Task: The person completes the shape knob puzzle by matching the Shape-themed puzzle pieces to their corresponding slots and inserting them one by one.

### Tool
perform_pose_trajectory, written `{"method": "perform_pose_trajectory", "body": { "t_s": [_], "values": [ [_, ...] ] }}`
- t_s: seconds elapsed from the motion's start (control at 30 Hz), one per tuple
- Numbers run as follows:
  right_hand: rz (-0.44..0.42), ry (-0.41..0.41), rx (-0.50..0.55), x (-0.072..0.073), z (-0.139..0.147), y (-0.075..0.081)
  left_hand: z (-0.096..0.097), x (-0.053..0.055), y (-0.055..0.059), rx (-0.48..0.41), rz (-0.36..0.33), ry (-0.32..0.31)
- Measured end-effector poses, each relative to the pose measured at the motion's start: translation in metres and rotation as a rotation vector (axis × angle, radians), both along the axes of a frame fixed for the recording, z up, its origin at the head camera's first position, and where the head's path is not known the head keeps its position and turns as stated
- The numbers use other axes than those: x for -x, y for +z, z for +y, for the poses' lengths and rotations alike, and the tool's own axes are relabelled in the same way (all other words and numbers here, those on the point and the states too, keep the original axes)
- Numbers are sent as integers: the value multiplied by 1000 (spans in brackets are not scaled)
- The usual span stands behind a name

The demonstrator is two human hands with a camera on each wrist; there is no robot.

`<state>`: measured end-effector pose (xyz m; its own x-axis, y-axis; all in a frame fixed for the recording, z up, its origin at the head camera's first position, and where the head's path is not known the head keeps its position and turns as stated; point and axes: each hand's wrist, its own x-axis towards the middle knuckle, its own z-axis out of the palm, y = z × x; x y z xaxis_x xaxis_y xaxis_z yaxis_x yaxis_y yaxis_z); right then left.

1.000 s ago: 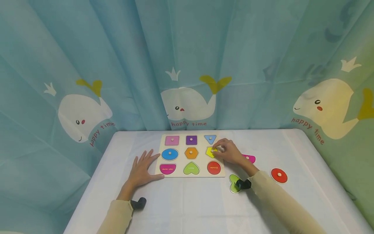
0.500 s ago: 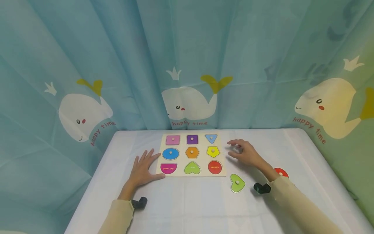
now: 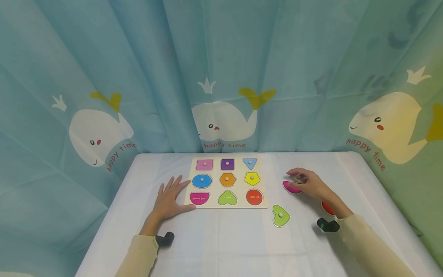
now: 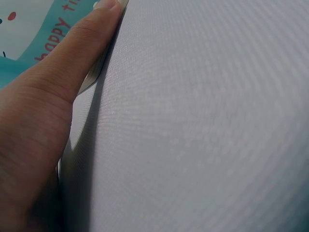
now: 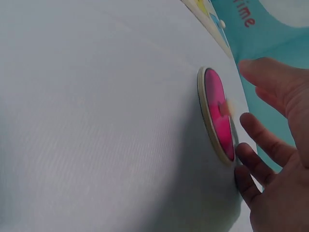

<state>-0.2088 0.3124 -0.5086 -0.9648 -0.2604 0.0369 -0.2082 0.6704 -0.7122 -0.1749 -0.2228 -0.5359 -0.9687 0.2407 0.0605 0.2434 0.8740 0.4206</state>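
A white shape puzzle board (image 3: pixel 214 188) lies near the table's far side. My left hand (image 3: pixel 169 202) rests spread at its left edge, thumb (image 4: pixel 82 43) on the near corner. To the right of the board, my right hand (image 3: pixel 311 184) is over a pink half-round piece (image 5: pixel 215 94) with a knob. In the right wrist view, thumb and fingers stand apart around that knob without gripping it. Knobbed shapes, such as a yellow pentagon (image 3: pixel 252 179) and an orange hexagon (image 3: pixel 227 179), sit in the board's two far rows. The near row shows labelled half-round, heart and circle spots without knobs.
A green heart piece (image 3: pixel 281 219) lies just off the board's near right corner. Under my right forearm, a red round piece (image 3: pixel 327 208) is partly hidden. A blue whale-print curtain (image 3: pixel 221 57) hangs behind the white table (image 3: pixel 235 242).
My right hand has let go of the yellow pentagon's knob, which sits in the board, and moved right to the pink half-round piece. My left hand has stayed put.
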Motion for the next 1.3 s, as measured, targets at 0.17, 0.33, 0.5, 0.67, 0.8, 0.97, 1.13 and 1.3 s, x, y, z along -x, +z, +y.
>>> {"method": "perform_pose_trajectory", "body": {
  "t_s": [0.17, 0.33, 0.5, 0.67, 0.8, 0.97, 1.13, 1.3],
  "values": [
    [-7, 4, -9, 0, 7, -3, 0, 1, 0, -1, -6, 0],
    [-30, 8, -42, 0, 12, -3, -1, 1, -1, -2, -1, -3],
    [-43, 15, -27, 0, 15, -3, 0, 2, 0, -5, 5, -5],
    [-40, 34, -22, 0, 16, -3, 0, 1, 2, -11, 7, -4],
    [-49, 40, -14, 1, 17, -4, 0, 1, 2, -12, 7, -4],
    [-62, 33, -1, 2, 17, -4, 0, 1, 1, -8, 7, 0],
    [-66, 28, 3, 1, 17, -6, 0, 1, 0, -5, 5, 0],
    [-63, 31, 2, 1, 18, -8, 1, 0, -1, -6, -1, 2]
  ]
}}
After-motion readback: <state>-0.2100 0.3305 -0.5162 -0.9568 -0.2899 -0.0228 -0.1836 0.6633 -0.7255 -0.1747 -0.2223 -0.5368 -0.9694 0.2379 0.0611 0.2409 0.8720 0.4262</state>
